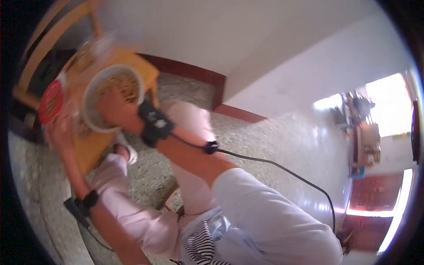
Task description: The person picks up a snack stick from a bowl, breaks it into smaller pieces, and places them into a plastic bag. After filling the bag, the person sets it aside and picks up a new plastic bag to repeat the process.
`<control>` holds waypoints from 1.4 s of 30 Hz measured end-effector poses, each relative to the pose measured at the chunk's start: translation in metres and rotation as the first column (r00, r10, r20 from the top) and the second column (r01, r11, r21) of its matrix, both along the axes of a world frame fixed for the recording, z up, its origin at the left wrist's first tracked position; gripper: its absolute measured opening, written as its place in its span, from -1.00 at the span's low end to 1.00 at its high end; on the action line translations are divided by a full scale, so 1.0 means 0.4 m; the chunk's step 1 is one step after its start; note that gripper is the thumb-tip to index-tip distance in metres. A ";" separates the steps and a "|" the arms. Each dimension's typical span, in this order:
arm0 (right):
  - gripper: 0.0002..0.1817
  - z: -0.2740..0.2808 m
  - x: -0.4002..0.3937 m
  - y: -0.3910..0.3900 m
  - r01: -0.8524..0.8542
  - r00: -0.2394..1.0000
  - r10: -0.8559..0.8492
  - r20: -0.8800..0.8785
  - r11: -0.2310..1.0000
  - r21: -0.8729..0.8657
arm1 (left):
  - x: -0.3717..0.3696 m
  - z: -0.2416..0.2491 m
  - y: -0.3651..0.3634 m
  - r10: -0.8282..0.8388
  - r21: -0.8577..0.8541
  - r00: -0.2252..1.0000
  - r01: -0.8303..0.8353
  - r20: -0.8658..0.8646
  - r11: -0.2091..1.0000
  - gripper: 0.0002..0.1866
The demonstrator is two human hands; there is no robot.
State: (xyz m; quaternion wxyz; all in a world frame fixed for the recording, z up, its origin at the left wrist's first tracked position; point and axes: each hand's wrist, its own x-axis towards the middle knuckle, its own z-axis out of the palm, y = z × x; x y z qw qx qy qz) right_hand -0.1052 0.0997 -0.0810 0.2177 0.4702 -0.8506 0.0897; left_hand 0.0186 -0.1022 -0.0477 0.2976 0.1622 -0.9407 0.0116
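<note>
My right hand reaches into a white bowl that holds thin yellowish-brown pieces, too blurred to name. Its fingers are down among the pieces and smeared, so their grip does not show. Left of the bowl, my left hand is at the lower edge of a clear plastic bag with a red and white label. Blur hides whether those fingers close on the bag. Another clear plastic bag with brownish contents lies behind the bowl. Both wrists wear black bands with cables.
The bowl and bags rest on the yellow wooden seat of a chair, its slatted back at upper left. A white wall with a dark red baseboard stands beyond. My legs straddle the speckled floor. A cable trails rightward.
</note>
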 end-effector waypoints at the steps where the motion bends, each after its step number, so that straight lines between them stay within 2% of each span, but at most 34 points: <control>1: -0.81 -0.018 0.000 -0.015 0.003 1.000 -0.003 -0.005 1.000 -0.013 | -0.001 -0.053 -0.067 -0.108 -0.014 0.992 0.108 -0.067 0.994 -0.80; 3: -0.80 -0.006 0.008 -0.058 0.120 0.987 -0.133 0.091 0.983 0.139 | 0.009 -0.105 -0.131 -0.175 -0.049 0.983 0.172 -0.053 0.984 -0.79; 4: -0.80 0.019 0.014 -0.049 0.104 0.988 -0.121 0.096 0.979 0.173 | 0.008 -0.094 -0.117 -0.206 -0.037 0.977 0.204 -0.060 0.978 -0.79; 6: -0.79 0.027 0.000 -0.035 0.097 0.988 -0.119 0.095 0.973 0.211 | 0.006 -0.065 -0.095 -0.083 0.179 0.996 0.077 0.029 0.981 -0.74; 7: -0.77 0.009 -0.017 -0.046 -0.001 0.993 -0.018 0.116 0.987 0.161 | 0.000 -0.065 -0.087 -0.098 0.184 0.995 0.092 0.022 0.979 -0.74; 8: -0.74 -0.013 -0.031 -0.049 -0.100 0.987 0.085 0.134 0.989 0.109 | -0.005 -0.067 -0.076 -0.079 0.379 0.997 0.076 -0.007 0.922 -0.72; 9: -0.74 -0.004 -0.030 -0.047 -0.088 0.988 0.072 0.135 0.990 0.114 | -0.007 -0.069 -0.071 -0.053 0.558 0.998 0.058 -0.025 0.828 -0.69; 10: -0.70 0.020 -0.023 -0.056 -0.061 0.986 0.047 0.160 0.994 0.088 | -0.005 -0.067 -0.068 -0.060 0.558 0.998 0.064 -0.024 0.827 -0.69; 12: -0.66 0.044 -0.013 -0.057 -0.039 0.982 0.028 0.185 0.998 0.057 | 0.004 -0.051 -0.060 -0.109 0.427 0.993 0.114 -0.035 0.897 -0.66; 13: -0.62 0.046 -0.008 -0.053 -0.031 0.993 0.042 0.109 0.995 -0.096 | 0.004 -0.040 -0.054 -0.108 0.426 0.994 0.112 -0.034 0.898 -0.66; 14: -0.59 0.047 -0.003 -0.052 -0.033 0.999 0.043 0.034 0.969 -0.246 | 0.001 -0.032 -0.050 -0.099 0.337 0.993 0.117 -0.070 0.934 -0.67; 15: -0.59 0.051 -0.003 -0.057 -0.034 0.998 0.044 0.037 0.969 -0.246 | -0.004 -0.020 -0.041 -0.094 0.247 0.990 0.119 -0.107 0.962 -0.69; 16: -0.60 0.053 -0.003 -0.066 -0.054 0.993 0.081 0.083 0.955 -0.293 | -0.003 -0.007 -0.035 -0.092 0.249 0.991 0.115 -0.101 0.962 -0.69; 18: -0.60 0.058 -0.003 -0.081 -0.077 0.981 0.132 0.139 0.936 -0.345 | 0.004 0.018 -0.029 -0.230 -0.106 0.973 0.229 0.009 0.968 -0.72; 20: -0.67 0.076 -0.005 -0.087 -0.077 0.911 0.173 0.374 0.963 -0.258 | 0.000 0.021 -0.020 -0.240 -0.172 0.968 0.250 0.073 0.953 -0.73; 21: -0.67 0.091 -0.002 -0.076 -0.094 0.902 0.194 0.386 0.960 -0.262 | 0.002 0.020 -0.015 -0.261 -0.231 0.956 0.286 0.132 0.930 -0.74; 23: -0.75 0.117 -0.002 -0.046 -0.179 0.927 0.243 0.285 0.956 -0.233 | -0.003 0.014 0.000 -0.204 -0.187 0.966 0.233 0.161 0.954 -0.72; 25: -0.76 0.081 -0.023 -0.098 -0.181 0.905 0.234 0.355 0.968 -0.176 | 0.007 -0.009 -0.004 -0.183 -0.132 0.969 0.205 0.166 0.970 -0.69; 27: -0.74 0.055 -0.051 -0.094 -0.159 0.890 0.176 0.421 0.984 -0.075 | 0.027 -0.064 -0.023 -0.313 -0.131 0.950 0.307 -0.026 0.943 -0.61; 29: -0.74 0.036 -0.072 -0.066 -0.130 0.904 0.136 0.406 0.991 -0.041 | 0.033 -0.062 -0.013 -0.322 -0.119 0.944 0.313 -0.072 0.942 -0.63; 35: -0.72 -0.009 -0.106 -0.017 -0.106 0.907 0.123 0.403 0.992 -0.066 | 0.039 0.017 0.061 -0.226 -0.129 0.965 0.209 -0.135 0.969 -0.69; 42: -0.71 -0.025 -0.138 0.017 -0.077 0.902 0.120 0.414 0.990 -0.119 | 0.019 0.053 0.096 -0.214 -0.116 0.968 0.199 -0.129 0.973 -0.76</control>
